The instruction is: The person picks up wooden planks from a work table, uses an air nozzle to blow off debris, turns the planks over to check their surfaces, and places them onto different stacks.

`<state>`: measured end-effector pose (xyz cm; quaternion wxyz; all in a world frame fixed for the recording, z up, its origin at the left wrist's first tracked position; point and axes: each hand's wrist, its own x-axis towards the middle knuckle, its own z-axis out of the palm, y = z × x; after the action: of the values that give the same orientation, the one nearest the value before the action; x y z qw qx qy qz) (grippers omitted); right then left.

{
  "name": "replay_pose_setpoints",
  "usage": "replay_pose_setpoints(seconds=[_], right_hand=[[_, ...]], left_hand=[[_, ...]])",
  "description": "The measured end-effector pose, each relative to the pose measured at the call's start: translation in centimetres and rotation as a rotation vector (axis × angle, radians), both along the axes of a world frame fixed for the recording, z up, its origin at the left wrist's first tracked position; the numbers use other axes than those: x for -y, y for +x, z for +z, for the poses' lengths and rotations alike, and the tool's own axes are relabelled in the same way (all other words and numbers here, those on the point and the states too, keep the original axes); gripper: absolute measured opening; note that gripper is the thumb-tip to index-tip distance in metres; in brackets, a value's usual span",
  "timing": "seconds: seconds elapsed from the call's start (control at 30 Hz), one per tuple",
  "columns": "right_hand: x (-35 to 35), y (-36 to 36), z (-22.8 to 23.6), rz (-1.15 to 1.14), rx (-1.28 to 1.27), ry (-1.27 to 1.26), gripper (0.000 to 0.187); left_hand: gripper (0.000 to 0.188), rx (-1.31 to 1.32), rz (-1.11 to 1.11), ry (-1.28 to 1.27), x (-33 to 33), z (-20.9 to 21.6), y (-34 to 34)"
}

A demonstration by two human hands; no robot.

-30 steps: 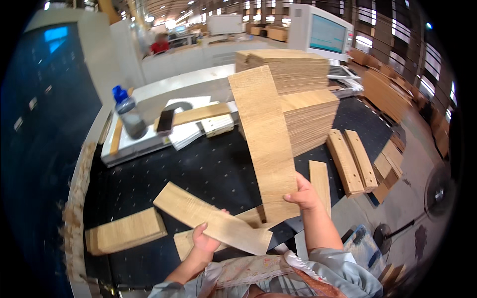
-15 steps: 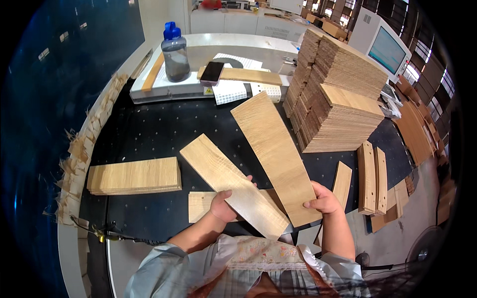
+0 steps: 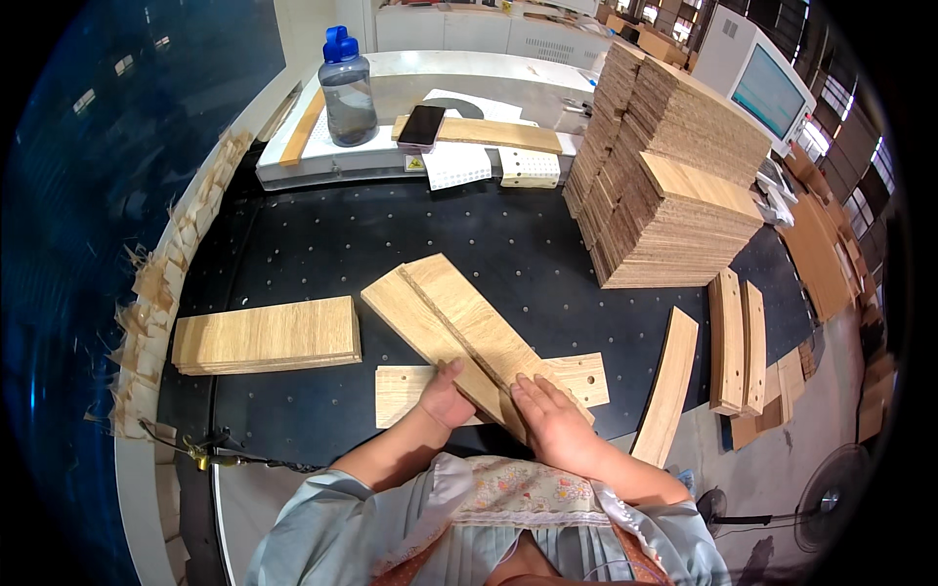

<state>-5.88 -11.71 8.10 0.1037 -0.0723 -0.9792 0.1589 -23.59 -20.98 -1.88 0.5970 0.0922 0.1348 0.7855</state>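
Two wood-grain boards lie overlapped on a slant in front of me, one lapping along the other. My left hand (image 3: 447, 398) is closed round the near edge of the left board (image 3: 420, 317), thumb on top. The right board (image 3: 469, 298) has my right hand (image 3: 555, 418) at its lower end, fingers across the top face and thumb hidden. Beneath both boards, a drilled wooden board (image 3: 401, 391) lies crosswise on the black table, its middle covered. To the left sits a short stack of boards (image 3: 269, 332).
A tall stack of boards (image 3: 674, 166) stands at the back right. Curved drilled pieces (image 3: 728, 342) and a single curved strip (image 3: 669, 381) lie at the right. Behind the black perforated table (image 3: 293, 254) are a water bottle (image 3: 348, 103), a phone (image 3: 422, 127) and a monitor (image 3: 767, 93).
The right board has swung down and left onto the left board, so the two now overlap. My right hand has shifted left with it, its fingers now across the top.
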Motion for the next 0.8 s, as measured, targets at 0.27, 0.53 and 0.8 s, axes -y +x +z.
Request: replay_pose_setpoints(seconds=[0.27,0.53,0.8], right_hand=[[-0.1,1.0,-1.1,0.118,0.094,0.036,0.059],[-0.2,1.1,-2.7,0.152,-0.068,0.005,0.052],[0.0,0.1,-3.6,0.181,-0.129,0.043,0.057]], left_hand=[[0.064,-0.005,-0.026,0.058,0.4,-0.7,-0.5],[0.07,-0.002,-0.009,-0.073,0.7,-0.7,-0.3],[0.072,-0.056,0.068,-0.164,0.4,0.8,-0.1]])
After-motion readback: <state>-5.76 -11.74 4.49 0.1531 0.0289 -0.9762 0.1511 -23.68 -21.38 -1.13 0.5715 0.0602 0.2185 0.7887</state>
